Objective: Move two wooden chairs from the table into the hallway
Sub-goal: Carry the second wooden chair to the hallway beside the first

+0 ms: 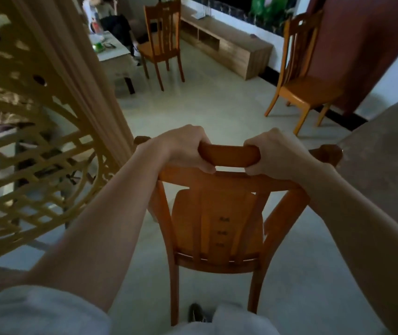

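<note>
Dim room — pale tiled floor (217, 110), low wooden cabinet (227, 48), lattice screen (36, 146).

A pale, glossy tiled floor (217, 110) runs from the foreground into the room beyond, carrying three orange-brown wooden chairs. The nearest chair (217, 228) fills the foreground, its back toward the camera; whether all its legs touch the tiles cannot be told. A second chair (160, 42) stands on the floor just beside a light-topped table (117, 53), which holds a few small blurred items. A third chair (300, 85) stands on the right, near a dark red wall. A long, low wooden cabinet (227, 45) rests on the tiles along the far wall. One dark shoe (195, 313) shows on the floor at the bottom edge.
</note>
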Demonstrator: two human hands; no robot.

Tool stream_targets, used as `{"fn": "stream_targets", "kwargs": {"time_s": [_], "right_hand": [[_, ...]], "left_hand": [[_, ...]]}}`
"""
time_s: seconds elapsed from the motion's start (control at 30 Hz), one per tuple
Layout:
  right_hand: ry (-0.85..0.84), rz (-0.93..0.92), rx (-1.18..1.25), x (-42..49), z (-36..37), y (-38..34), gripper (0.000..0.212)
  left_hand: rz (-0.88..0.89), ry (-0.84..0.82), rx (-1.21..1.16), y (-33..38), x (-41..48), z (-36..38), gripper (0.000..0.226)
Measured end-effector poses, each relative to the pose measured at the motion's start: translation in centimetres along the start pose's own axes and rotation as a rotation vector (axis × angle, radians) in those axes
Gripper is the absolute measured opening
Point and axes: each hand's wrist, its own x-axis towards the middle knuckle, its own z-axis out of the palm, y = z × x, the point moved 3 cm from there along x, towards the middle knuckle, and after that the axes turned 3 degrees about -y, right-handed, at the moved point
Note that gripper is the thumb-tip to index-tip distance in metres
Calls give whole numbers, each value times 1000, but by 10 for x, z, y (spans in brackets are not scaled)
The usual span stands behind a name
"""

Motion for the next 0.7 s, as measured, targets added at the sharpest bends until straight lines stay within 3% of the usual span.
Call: {"fn": "stream_targets", "kwargs": {"time_s": [0.5,0.7], "right_hand": [[85,140,58,120,1,157,12],[143,170,54,163,-6,198,23]], "left_hand": [[81,-151,58,-7,215,-72,24],[142,-157,97,-16,282,-104,22]]}}
